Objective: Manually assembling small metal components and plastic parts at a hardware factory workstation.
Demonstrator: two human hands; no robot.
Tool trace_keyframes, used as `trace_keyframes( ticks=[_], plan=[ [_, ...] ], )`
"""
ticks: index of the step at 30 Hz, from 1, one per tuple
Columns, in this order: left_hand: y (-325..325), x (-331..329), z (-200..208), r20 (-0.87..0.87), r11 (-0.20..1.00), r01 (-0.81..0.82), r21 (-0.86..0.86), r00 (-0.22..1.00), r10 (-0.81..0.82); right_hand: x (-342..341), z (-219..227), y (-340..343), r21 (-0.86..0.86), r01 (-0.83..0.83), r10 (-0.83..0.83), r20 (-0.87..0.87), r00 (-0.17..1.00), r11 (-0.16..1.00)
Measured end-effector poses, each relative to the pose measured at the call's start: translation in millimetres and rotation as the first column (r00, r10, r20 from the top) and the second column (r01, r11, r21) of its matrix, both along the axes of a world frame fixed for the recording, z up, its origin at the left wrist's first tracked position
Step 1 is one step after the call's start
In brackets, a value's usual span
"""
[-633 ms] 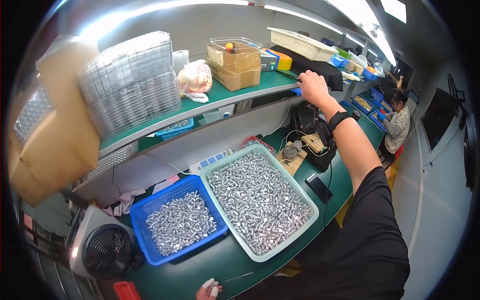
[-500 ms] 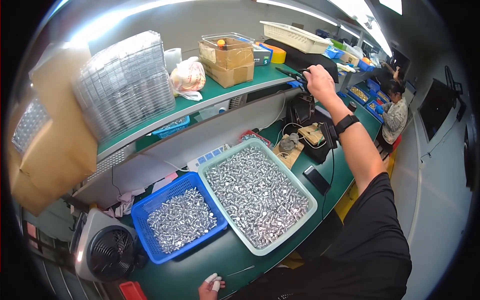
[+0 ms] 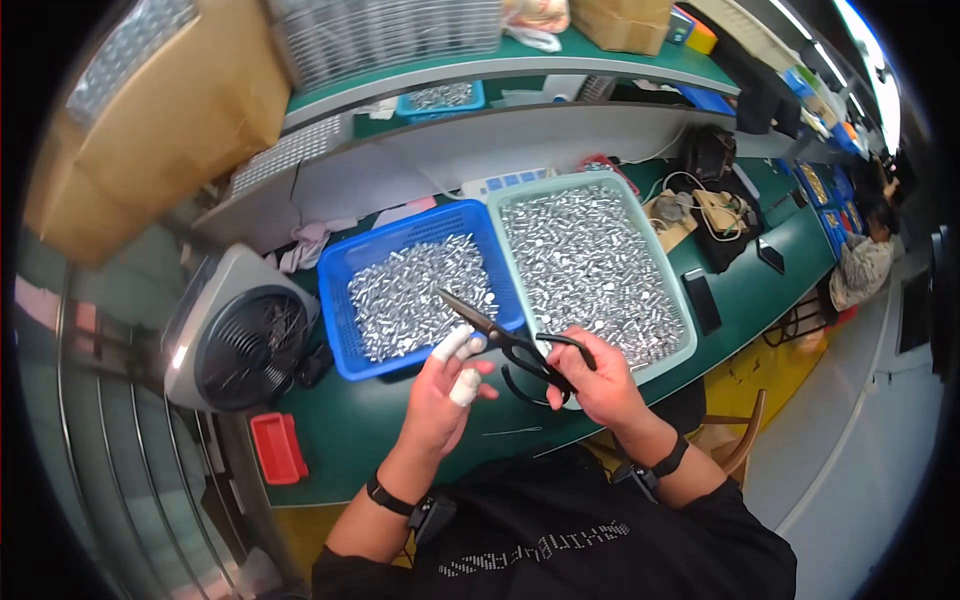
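My right hand (image 3: 603,385) has brought the black scissors (image 3: 493,332) down from the far shelf (image 3: 590,63), gripping them between both hands. My left hand (image 3: 438,400), fingers loosely spread, is beside them, perhaps touching; beyond, blue (image 3: 336,300) and pale-green baskets (image 3: 668,270) of metal pieces (image 3: 425,292) cover the green table (image 3: 380,435), fan (image 3: 255,345) left, co-worker (image 3: 868,268) far right

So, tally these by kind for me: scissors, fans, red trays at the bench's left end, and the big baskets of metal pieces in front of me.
Scissors: 1
Fan: 1
Red tray: 1
Big baskets: 2, one blue basket, one pale green basket
Total: 5
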State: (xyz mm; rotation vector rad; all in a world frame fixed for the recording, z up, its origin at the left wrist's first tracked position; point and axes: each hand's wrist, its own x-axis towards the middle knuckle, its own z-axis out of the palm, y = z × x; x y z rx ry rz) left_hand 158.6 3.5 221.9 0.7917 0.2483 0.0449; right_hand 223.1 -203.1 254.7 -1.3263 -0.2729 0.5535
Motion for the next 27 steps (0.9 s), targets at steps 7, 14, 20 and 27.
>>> trace_keyframes(
  ticks=[7,14,20,27],
  plan=[
    [40.9,-26.7,-16.9,0.067,0.990,-0.032,0.139,0.998,0.023,-42.0,-24.2,31.2,0.238,-0.265,0.317,-0.218,0.923,0.934],
    [57.4,-45.8,-9.2,0.120,0.990,-0.011,0.141,0.993,-0.006,-40.9,-27.7,51.5,0.665,-0.321,0.720,-0.495,0.486,0.674],
    [66.3,-47.7,-11.2,0.245,0.977,0.047,0.209,0.964,-0.099,-34.7,-0.9,68.0,0.290,-0.680,0.739,-0.244,0.629,0.674],
    [73.2,-33.3,11.8,0.417,0.985,0.057,-0.163,0.909,0.016,-56.4,-6.0,67.9,0.542,-0.505,0.714,-0.293,0.636,0.672]
  ],
)
